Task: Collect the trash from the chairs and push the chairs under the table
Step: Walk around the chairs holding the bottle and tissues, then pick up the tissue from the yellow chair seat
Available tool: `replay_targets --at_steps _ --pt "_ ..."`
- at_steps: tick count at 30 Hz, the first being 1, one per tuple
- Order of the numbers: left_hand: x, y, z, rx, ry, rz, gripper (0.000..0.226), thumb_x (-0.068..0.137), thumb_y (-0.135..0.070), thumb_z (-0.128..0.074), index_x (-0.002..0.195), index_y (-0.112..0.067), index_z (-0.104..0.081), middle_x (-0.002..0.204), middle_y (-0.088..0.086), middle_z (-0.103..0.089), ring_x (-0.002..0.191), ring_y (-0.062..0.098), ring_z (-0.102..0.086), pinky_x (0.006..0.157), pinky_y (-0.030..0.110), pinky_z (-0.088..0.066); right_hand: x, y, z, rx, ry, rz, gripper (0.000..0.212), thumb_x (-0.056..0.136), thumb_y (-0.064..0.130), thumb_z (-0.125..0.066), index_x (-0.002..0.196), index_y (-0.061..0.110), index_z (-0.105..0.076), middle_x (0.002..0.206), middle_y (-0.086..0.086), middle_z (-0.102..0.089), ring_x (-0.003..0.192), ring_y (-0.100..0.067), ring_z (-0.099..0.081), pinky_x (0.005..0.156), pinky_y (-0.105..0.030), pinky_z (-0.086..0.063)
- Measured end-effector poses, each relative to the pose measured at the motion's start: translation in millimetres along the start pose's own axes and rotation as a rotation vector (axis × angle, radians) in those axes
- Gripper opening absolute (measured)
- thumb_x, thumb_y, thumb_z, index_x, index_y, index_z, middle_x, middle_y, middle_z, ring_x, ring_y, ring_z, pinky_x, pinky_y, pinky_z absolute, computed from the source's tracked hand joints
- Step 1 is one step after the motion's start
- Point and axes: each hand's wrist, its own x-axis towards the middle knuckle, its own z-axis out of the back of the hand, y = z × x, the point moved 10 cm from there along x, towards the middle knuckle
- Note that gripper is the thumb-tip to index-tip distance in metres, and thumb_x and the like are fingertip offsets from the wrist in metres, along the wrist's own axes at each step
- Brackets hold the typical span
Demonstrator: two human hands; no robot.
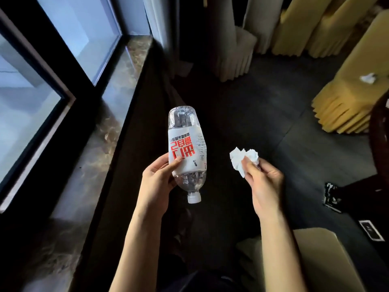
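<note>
My left hand (156, 182) grips a clear plastic bottle (187, 148) with a white and red label, held with its white cap pointing down toward me. My right hand (264, 182) pinches a crumpled white tissue (242, 158) between thumb and fingers. Both are held over the dark floor in front of me. At the right, a yellow-covered chair (347, 98) carries another crumpled white tissue (368, 78) on its seat. A second yellow-covered chair (322, 256) shows at the bottom right, under my right forearm.
A marble window ledge (99, 148) and tall windows run along the left. Cream drapes (233, 53) and more yellow-covered chairs (315, 28) stand at the back. A dark round table edge (379, 133) shows at the right, with dark items (332, 197) on the floor below it.
</note>
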Motion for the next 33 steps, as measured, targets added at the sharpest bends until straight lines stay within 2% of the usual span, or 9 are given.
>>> replay_targets --at_steps 3,9,13,17,20,23,27,30,33 --pt "59.8 -25.0 -19.7 0.036 0.084 0.003 0.025 0.095 -0.016 -0.067 0.118 -0.010 -0.075 0.117 0.011 -0.077 0.111 0.029 -0.073 0.086 0.040 -0.055 42.7 14.1 -14.1 0.059 -0.090 0.033 0.016 0.095 0.000 -0.065 0.096 0.013 -0.075 0.087 0.008 -0.079 0.087 -0.003 -0.073 0.077 -0.018 -0.056" --pt "166.8 -66.3 -63.8 0.098 0.231 0.056 0.027 0.094 -0.019 -0.068 0.120 -0.012 -0.075 0.119 0.011 -0.076 0.116 0.032 -0.070 0.085 0.039 -0.054 107.6 43.8 -42.3 0.099 -0.237 0.109 0.018 0.095 0.000 -0.065 0.093 0.013 -0.075 0.086 0.007 -0.079 0.085 -0.002 -0.072 0.078 -0.018 -0.056" --pt "219.3 -76.9 -99.7 0.096 0.303 0.109 0.027 0.095 -0.019 -0.068 0.120 -0.012 -0.075 0.119 0.009 -0.076 0.115 0.027 -0.071 0.086 0.036 -0.055 137.3 56.3 -40.0 0.102 -0.344 0.150 0.015 0.095 -0.001 -0.065 0.098 0.010 -0.075 0.089 0.006 -0.079 0.087 -0.003 -0.072 0.079 -0.017 -0.055" --pt "255.9 -70.1 -137.2 0.107 0.365 0.174 0.027 0.095 -0.017 -0.068 0.119 -0.009 -0.074 0.118 0.011 -0.077 0.113 0.029 -0.072 0.085 0.036 -0.058 163.1 63.3 -19.9 0.098 -0.453 0.161 0.017 0.095 0.001 -0.066 0.094 0.013 -0.078 0.091 0.004 -0.079 0.091 -0.007 -0.071 0.083 -0.020 -0.056" --pt "282.5 -63.9 -169.7 0.134 0.397 0.198 0.026 0.094 -0.017 -0.068 0.118 -0.009 -0.075 0.117 0.012 -0.077 0.113 0.031 -0.072 0.089 0.041 -0.057 187.1 69.4 -4.9 0.080 -0.499 0.169 0.026 0.095 0.003 -0.067 0.082 0.020 -0.082 0.091 0.004 -0.078 0.092 -0.010 -0.069 0.090 -0.027 -0.054" --pt "307.0 -57.5 -209.0 0.161 0.440 0.211 0.025 0.095 -0.016 -0.068 0.117 -0.009 -0.075 0.116 0.013 -0.077 0.111 0.031 -0.072 0.094 0.046 -0.055 216.2 75.2 13.4 0.084 -0.556 0.167 0.027 0.094 0.004 -0.068 0.081 0.022 -0.083 0.091 0.003 -0.076 0.094 -0.013 -0.068 0.094 -0.032 -0.053" --pt "343.1 -50.4 -271.0 0.170 0.472 0.216 0.025 0.095 -0.015 -0.067 0.117 -0.008 -0.075 0.115 0.014 -0.077 0.110 0.031 -0.073 0.093 0.045 -0.056 269.2 96.1 39.8 0.090 -0.593 0.187 0.024 0.093 0.004 -0.069 0.084 0.021 -0.083 0.093 0.004 -0.079 0.094 -0.012 -0.070 0.091 -0.028 -0.056" --pt "371.7 -47.0 -326.0 0.169 0.482 0.224 0.023 0.094 -0.014 -0.067 0.115 -0.007 -0.076 0.114 0.014 -0.077 0.107 0.030 -0.074 0.092 0.045 -0.056 316.5 118.5 62.9 0.083 -0.609 0.206 0.015 0.093 0.004 -0.070 0.093 0.015 -0.080 0.094 0.002 -0.079 0.092 -0.011 -0.072 0.087 -0.025 -0.057" --pt "399.2 -50.7 -383.9 0.179 0.500 0.206 0.021 0.094 -0.013 -0.068 0.112 -0.008 -0.077 0.113 0.014 -0.078 0.106 0.030 -0.074 0.088 0.042 -0.058 367.0 148.5 87.2 0.087 -0.634 0.217 0.016 0.091 0.006 -0.072 0.087 0.019 -0.081 0.090 0.003 -0.079 0.090 -0.011 -0.072 0.083 -0.023 -0.057"
